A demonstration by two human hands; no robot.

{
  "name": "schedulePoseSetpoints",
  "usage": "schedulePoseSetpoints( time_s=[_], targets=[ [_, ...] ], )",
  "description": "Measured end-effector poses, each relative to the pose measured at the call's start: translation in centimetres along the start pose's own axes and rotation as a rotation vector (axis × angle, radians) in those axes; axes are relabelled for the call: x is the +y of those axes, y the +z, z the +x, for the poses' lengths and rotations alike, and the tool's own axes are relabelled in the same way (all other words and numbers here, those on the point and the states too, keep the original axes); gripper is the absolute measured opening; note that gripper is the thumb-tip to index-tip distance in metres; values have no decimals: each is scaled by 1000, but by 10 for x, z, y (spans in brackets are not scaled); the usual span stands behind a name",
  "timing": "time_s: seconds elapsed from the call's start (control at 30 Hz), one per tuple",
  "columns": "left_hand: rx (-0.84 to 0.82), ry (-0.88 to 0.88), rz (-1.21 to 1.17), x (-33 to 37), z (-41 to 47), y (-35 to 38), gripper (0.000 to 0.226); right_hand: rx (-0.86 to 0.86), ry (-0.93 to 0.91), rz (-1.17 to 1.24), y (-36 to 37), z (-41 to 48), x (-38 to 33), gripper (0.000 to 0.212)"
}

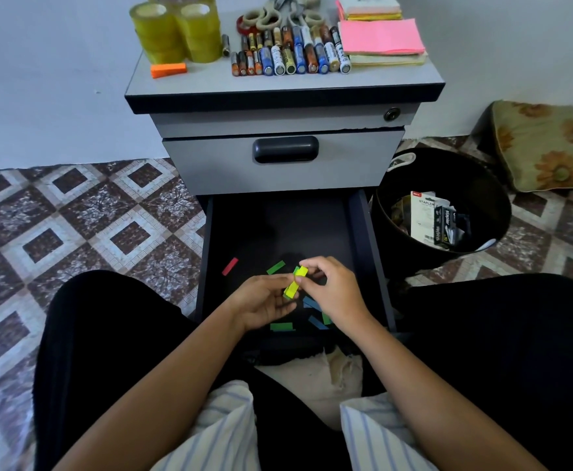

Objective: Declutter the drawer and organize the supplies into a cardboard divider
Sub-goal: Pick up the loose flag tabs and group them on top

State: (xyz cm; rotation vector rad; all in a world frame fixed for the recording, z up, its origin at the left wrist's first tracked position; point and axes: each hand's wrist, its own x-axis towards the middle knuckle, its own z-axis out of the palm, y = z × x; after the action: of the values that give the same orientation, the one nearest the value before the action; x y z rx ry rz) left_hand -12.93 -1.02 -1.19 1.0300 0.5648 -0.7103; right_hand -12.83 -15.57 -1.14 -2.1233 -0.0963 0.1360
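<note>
Grey laminate covers the cabinet [278,164], and sorted supplies are laid out on its top: tape rolls [176,32] at the far left, batteries [288,52] in rows at the middle, scissors [278,15] behind them, pink notes [380,37] at the right. Its lower drawer [278,226] is pulled open toward the person, dark inside and nearly emptied. A black bin [502,198] with discarded packaging stands just to the right. No cardboard divider can be seen.

Over the near part of the drawer, the left hand [261,304] is cupped palm-up with its fingers curled under a yellow-green tab stack [295,283], while the right hand [332,290] pinches the stack's far end between thumb and fingertips.

The step in hand is judged to be the gathering of loose tabs by colour. It would be done well if the edges were squared before release and the bundle were set beside the orange tab stack [169,70] on top. A red tab [230,266], green tabs [275,267] and blue tabs [312,303] lie flat on the drawer floor; being thin, they are best lifted by a corner and not swept.
</note>
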Motion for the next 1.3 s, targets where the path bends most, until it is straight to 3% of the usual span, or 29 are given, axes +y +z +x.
schedulePoseSetpoints(
  time_s=[0.27,0.43,0.67,1.03,1.17,1.3],
  targets=[
    [46,-53,-145,1,-1,-2,10,13,6,55,2,-2,-4,35],
    [57,-64,-143,1,-1,0,10,17,37,61,1,-2,-6,29],
    [72,-48,-148,2,-3,1,8,-167,-38,-392,-2,0,-8,71],
    [83,-11,-74,-1,0,1,6,-97,-16,-332,0,0,-6,49],
    [101,51,18,0,-1,1,8,-194,-8,-406,-5,1,-12,54],
    [129,82,65,6,-4,1,8,-300,83,-118,-20,9,-20,50]
  ],
)
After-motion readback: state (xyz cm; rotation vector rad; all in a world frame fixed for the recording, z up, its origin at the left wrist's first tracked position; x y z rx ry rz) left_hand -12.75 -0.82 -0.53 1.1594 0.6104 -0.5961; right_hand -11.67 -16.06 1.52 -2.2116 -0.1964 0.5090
